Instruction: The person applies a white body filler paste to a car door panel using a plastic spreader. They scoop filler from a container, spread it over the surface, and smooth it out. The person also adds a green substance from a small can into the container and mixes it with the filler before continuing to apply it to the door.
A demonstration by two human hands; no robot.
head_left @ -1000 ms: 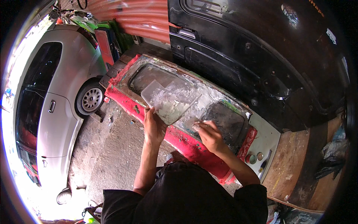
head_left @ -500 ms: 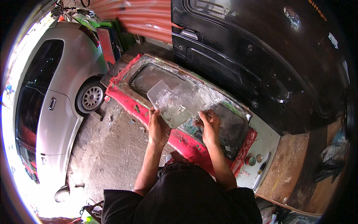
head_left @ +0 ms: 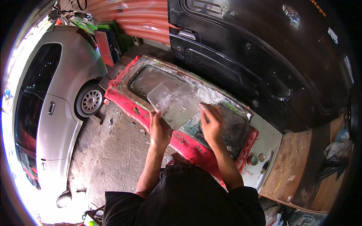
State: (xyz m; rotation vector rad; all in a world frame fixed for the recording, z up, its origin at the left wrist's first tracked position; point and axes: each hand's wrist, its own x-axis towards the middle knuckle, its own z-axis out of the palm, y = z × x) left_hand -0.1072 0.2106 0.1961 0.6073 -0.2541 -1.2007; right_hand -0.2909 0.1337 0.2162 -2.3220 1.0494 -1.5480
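A red car panel with two window openings lies flat in front of me, its frame smeared with grey filler. My left hand grips the near edge of a clear flat plastic sheet smeared with white paste, held over the panel. My right hand rests on the right edge of that sheet, fingers closed around a small scraper that is mostly hidden and blurred.
A silver car stands on the left across a patch of concrete floor. A black vehicle body rises behind the panel. Small tins sit on a white board right of the panel, beside wooden boards.
My right hand has moved up and left from the panel's right window opening onto the plastic sheet. My left hand has stayed on the sheet's near edge.
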